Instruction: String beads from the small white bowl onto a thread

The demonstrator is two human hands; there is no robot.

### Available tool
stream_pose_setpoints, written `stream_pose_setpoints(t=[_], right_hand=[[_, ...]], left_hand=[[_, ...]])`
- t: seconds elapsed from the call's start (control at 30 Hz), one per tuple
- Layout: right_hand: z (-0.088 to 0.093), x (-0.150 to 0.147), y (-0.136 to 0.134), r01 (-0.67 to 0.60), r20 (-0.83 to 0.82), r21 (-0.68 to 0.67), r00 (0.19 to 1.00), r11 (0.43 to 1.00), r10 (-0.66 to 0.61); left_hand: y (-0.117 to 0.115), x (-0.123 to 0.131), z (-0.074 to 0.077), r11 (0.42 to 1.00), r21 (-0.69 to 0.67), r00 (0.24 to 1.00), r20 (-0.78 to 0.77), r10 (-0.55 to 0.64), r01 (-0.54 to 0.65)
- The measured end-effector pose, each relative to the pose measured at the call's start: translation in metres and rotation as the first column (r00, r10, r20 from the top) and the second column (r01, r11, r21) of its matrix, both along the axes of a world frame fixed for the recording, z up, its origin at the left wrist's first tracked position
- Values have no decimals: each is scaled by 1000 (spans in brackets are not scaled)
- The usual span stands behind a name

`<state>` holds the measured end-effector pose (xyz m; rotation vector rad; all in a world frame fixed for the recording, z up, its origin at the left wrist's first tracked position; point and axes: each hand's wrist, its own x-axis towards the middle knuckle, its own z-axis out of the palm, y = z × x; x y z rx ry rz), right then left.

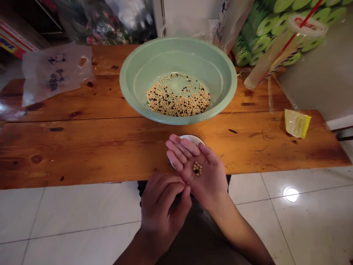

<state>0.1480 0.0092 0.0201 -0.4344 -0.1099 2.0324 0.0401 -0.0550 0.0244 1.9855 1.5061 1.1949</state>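
A green plastic basin (220, 73) stands on the low wooden table (82, 147) and holds a layer of mixed pale and black beans (178, 100). My right hand (201, 171) lies palm up over a small white bowl (190, 138) at the table's near edge, fingers stretched out, with a few beans (197, 168) resting in the palm. My left hand (162, 206) is just left of it, fingers curled in with thumb against fingertips; I cannot see whether it pinches anything.
A clear plastic bag (55, 71) lies on the table's left. A small yellow packet (297, 123) lies at the right. Green rolls (256, 40) and a long plastic-wrapped package (286, 44) lean behind the basin. White tiled floor (68, 217) is below.
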Motion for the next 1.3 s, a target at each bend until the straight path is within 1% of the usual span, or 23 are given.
stream_pose_setpoints(t=[0.37, 0.57, 0.67, 0.87, 1.0, 1.1, 1.2, 1.3], right_hand=[[-3, 1, 0, 7, 8, 48, 1000, 999, -8], [-6, 1, 0, 8, 7, 77, 1000, 997, -8], [-8, 0, -1, 10, 24, 65, 1000, 998, -11], [-5, -1, -1, 18, 84, -29, 996, 999, -16], [-3, -4, -1, 4, 66, -114, 998, 993, 3], [-5, -6, 1, -9, 33, -206, 999, 979, 16], [-11, -5, 8, -7, 5, -269, 1000, 963, 9], [-16, -3, 17, 27, 8, -335, 1000, 942, -25]], left_hand=[[1, 2, -3, 1000, -3, 1000, -15, 4, -4], [-4, 3, -13, 998, -34, 998, -26, 49, -50], [-7, 5, -19, 998, -18, 998, -15, 59, -59], [-7, 10, -30, 994, 56, 995, 21, 95, -96], [-3, 12, -35, 980, 150, 991, 66, 118, -127], [3, 15, -38, 964, 211, 985, 99, 143, -161], [13, 18, -44, 950, 251, 980, 120, 161, -187], [26, 19, -53, 947, 277, 983, 127, 134, -165]])
